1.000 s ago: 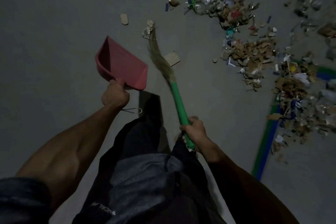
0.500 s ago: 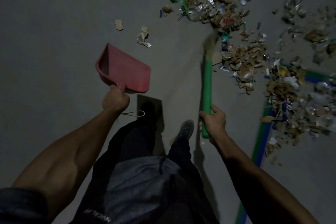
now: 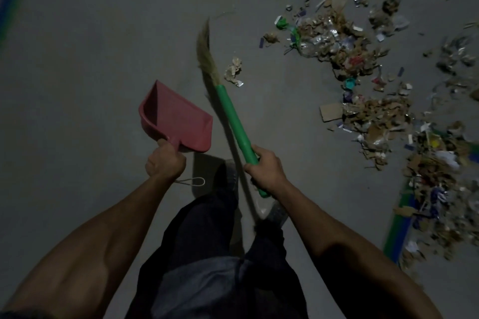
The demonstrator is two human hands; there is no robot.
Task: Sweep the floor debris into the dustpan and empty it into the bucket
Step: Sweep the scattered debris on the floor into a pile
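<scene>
Dustpan (image 3: 178,122) gripped by left hand (image 3: 165,162); right hand (image 3: 265,172) grips broom (image 3: 233,122).

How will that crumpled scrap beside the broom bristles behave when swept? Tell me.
The crumpled scrap looks like thin paper or foil, so probably very light and apt to skitter or flip. The bristles look soft and bent, so they may brush over it.

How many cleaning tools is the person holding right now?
2. The red dustpan is gripped by the left hand; the green-handled broom is gripped by the right hand. No bucket is in view.
</scene>
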